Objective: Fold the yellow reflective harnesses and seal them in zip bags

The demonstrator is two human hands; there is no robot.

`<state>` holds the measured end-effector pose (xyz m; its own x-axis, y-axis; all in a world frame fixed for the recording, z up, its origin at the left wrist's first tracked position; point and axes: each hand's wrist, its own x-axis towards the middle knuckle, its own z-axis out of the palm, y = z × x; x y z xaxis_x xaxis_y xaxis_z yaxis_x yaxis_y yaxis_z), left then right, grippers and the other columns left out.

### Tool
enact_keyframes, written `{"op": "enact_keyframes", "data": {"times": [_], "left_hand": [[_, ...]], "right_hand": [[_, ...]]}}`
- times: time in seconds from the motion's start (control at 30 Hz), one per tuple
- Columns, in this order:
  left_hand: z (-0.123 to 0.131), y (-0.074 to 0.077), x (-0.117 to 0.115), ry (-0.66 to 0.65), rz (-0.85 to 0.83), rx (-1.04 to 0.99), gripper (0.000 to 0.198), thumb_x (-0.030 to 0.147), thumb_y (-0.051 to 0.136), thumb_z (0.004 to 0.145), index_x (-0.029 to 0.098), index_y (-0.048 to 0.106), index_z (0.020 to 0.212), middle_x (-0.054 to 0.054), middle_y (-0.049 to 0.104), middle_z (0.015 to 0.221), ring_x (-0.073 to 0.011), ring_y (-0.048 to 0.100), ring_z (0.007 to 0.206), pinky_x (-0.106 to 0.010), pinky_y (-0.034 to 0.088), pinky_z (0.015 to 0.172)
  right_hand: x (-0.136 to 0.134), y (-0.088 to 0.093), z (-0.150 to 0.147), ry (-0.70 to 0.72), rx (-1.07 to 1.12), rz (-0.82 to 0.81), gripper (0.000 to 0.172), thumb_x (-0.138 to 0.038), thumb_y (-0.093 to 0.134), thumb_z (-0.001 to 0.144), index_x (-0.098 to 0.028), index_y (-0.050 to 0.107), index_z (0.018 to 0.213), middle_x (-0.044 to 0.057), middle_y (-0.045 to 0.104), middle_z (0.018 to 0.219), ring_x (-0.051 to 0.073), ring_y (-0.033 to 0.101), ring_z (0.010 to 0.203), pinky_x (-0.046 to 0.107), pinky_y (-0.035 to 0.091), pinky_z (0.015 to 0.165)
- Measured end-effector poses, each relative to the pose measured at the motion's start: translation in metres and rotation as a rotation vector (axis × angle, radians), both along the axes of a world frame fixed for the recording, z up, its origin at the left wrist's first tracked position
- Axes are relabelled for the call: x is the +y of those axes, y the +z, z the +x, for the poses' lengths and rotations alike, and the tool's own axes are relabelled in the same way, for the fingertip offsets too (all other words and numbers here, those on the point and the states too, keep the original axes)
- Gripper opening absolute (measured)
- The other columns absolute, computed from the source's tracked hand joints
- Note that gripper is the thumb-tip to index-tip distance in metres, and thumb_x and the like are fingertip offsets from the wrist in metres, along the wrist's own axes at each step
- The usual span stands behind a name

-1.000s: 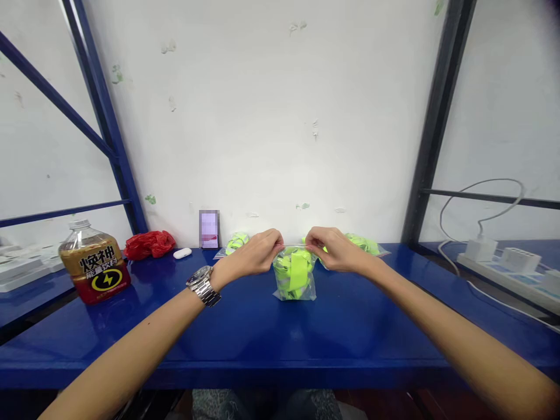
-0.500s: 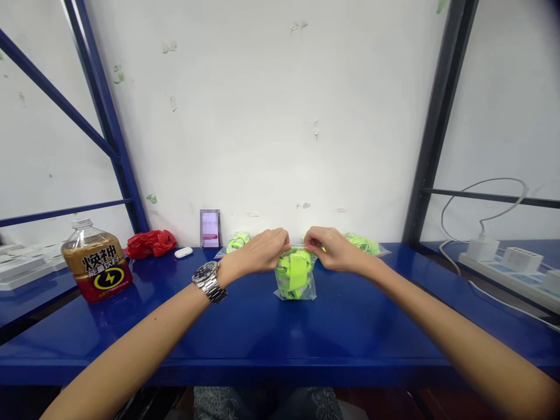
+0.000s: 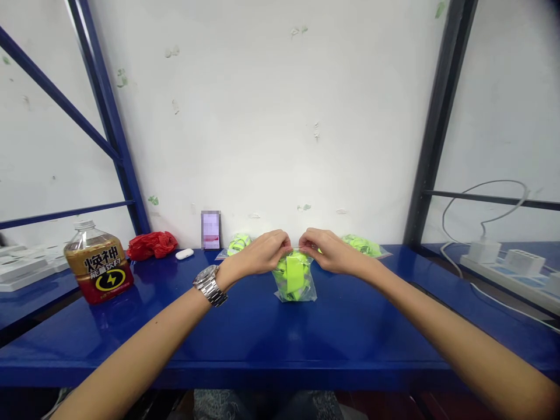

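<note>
A small clear plastic bag (image 3: 294, 280) packed with neon-green pieces stands upright on the blue shelf (image 3: 271, 338). My left hand (image 3: 262, 252), a metal watch on its wrist, pinches the bag's top edge from the left. My right hand (image 3: 326, 249) pinches the same top edge from the right. The fingertips of both hands nearly meet over the bag's mouth.
More bags of green pieces lie by the wall behind my left hand (image 3: 238, 242) and behind my right hand (image 3: 363, 244). At the left are a drink bottle (image 3: 98, 269), a red plastic bag (image 3: 151, 244), a white earbud case (image 3: 184, 254) and a small card (image 3: 210, 230). A power strip (image 3: 507, 262) with cables sits at the right.
Both hands have moved closer together along the bag's top edge, narrowing the gap between the fingertips. The bag stays in place on the shelf.
</note>
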<state>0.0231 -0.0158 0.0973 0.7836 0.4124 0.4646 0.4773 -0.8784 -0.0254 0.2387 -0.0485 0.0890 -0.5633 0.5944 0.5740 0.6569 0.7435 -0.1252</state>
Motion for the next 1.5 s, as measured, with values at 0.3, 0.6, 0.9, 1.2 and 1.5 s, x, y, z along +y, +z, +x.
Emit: {"op": "enact_keyframes", "data": {"times": [0.3,0.6,0.9,1.2,1.5], "left_hand": [[0.017,-0.011,-0.001,0.235,0.328,0.189,0.024,0.003,0.045,0.067,0.018,0.044,0.086,-0.005,0.058,0.084,-0.0176,0.049,0.07,-0.031,0.037,0.066],[0.023,-0.01,-0.005,0.227,0.296,0.114,0.007,0.012,0.044,0.083,0.018,0.047,0.085,-0.006,0.058,0.085,-0.019,0.052,0.074,-0.032,0.038,0.067],[0.027,-0.016,-0.011,0.253,0.326,0.153,0.022,0.002,0.046,0.071,0.016,0.046,0.088,-0.007,0.056,0.083,-0.0193,0.05,0.072,-0.032,0.038,0.062],[0.01,-0.009,-0.006,0.195,0.256,0.067,0.014,0.025,0.039,0.095,0.017,0.046,0.086,-0.006,0.056,0.084,-0.017,0.051,0.072,-0.03,0.037,0.061],[-0.013,-0.013,-0.004,0.23,0.187,0.077,0.012,0.009,0.041,0.088,0.018,0.04,0.08,-0.005,0.052,0.077,-0.015,0.047,0.063,-0.028,0.032,0.055]], "right_hand": [[0.001,-0.001,-0.003,0.0,-0.048,0.02,0.011,-0.016,0.046,0.088,-0.019,0.047,0.078,0.002,0.051,0.077,0.013,0.045,0.066,0.026,0.034,0.061],[0.003,-0.002,-0.003,-0.057,-0.072,0.06,0.014,-0.01,0.046,0.083,-0.018,0.045,0.071,0.0,0.046,0.069,0.012,0.038,0.06,0.025,0.026,0.056],[-0.003,-0.006,-0.02,-0.274,-0.134,0.169,0.019,0.002,0.047,0.065,-0.017,0.05,0.067,0.002,0.049,0.065,0.013,0.039,0.058,0.026,0.025,0.055],[0.0,-0.014,0.003,-0.259,-0.011,0.171,0.015,-0.007,0.047,0.08,-0.015,0.059,0.075,0.005,0.054,0.071,0.015,0.049,0.065,0.026,0.031,0.059],[-0.006,-0.007,0.012,-0.347,-0.086,0.066,0.025,0.005,0.048,0.056,-0.017,0.051,0.067,0.002,0.057,0.068,0.014,0.047,0.061,0.025,0.026,0.054]]}}
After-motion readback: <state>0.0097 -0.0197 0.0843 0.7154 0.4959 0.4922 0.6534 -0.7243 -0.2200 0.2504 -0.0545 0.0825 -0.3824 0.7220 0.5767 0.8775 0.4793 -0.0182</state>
